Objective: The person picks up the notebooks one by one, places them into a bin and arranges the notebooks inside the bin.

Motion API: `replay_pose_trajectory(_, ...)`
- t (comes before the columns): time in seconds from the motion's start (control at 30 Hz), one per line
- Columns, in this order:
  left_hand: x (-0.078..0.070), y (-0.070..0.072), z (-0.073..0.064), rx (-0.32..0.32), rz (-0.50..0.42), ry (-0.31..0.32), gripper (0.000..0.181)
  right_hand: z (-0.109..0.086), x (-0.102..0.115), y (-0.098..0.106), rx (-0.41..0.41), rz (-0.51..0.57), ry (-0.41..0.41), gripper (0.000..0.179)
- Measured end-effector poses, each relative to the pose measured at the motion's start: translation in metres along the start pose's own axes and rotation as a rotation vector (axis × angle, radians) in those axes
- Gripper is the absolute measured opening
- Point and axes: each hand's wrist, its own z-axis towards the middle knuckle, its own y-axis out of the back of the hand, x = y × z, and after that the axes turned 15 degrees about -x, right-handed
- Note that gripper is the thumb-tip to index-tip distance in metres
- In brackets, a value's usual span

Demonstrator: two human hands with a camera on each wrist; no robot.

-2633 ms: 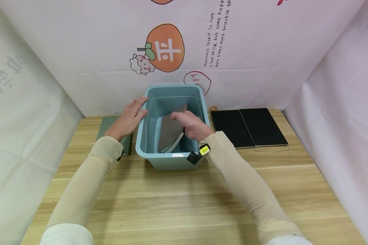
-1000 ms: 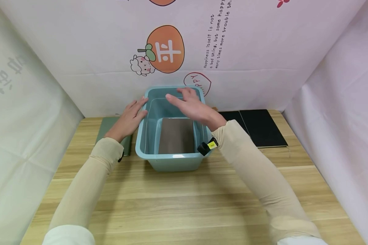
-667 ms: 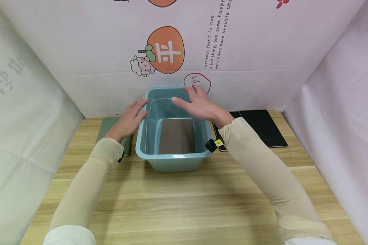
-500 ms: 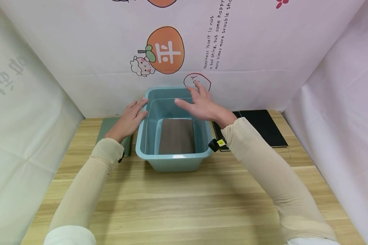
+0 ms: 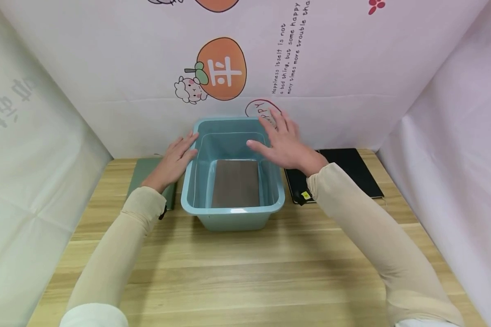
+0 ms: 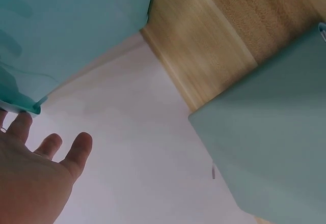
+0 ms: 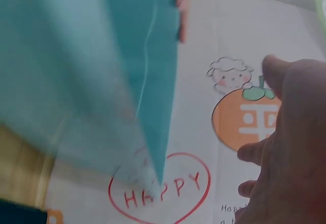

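A light blue plastic bin (image 5: 233, 210) stands on the table against the back cloth, and a grey-brown notebook (image 5: 235, 184) lies flat on its floor. My left hand (image 5: 172, 161) rests its fingertips on the bin's left rim, fingers fairly straight; the left wrist view has the fingers at the edge of the bin (image 6: 76, 25). Over the right rim hovers my right hand (image 5: 286, 147), fingers spread and holding nothing. In the right wrist view, that hand (image 7: 295, 137) is apart from the bin wall (image 7: 66, 81).
Left of the bin, partly under my left forearm, lies a green notebook (image 5: 141, 175). Two black notebooks lie side by side to the right, the farther one (image 5: 348, 170) in fuller view and the nearer one (image 5: 295, 184) partly behind my right wrist. Printed white cloth (image 5: 331, 68) walls the table's back and sides.
My right hand has let go of the notebook, which now lies flat in the bin instead of tilted. The hand has risen out and drifted right. My left hand has stayed on the rim.
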Motion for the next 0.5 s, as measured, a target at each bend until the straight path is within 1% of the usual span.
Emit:
replay_pose_trajectory(0.23,0.001,-0.002,-0.001,-0.006,-0.01,-0.005,0.056,-0.003,-0.022,-0.005,-0.071,-0.048,0.002,0.089)
replay_pose_trajectory(0.4,0.002,-0.003,0.0,-0.007,-0.015,-0.002,0.055,-0.006,-0.036,-0.005,-0.078,-0.08,0.005,0.088)
replay_pose_trajectory(0.5,0.002,-0.003,0.0,-0.008,-0.019,0.002,0.055,-0.008,-0.042,-0.004,-0.072,-0.093,-0.006,0.088)
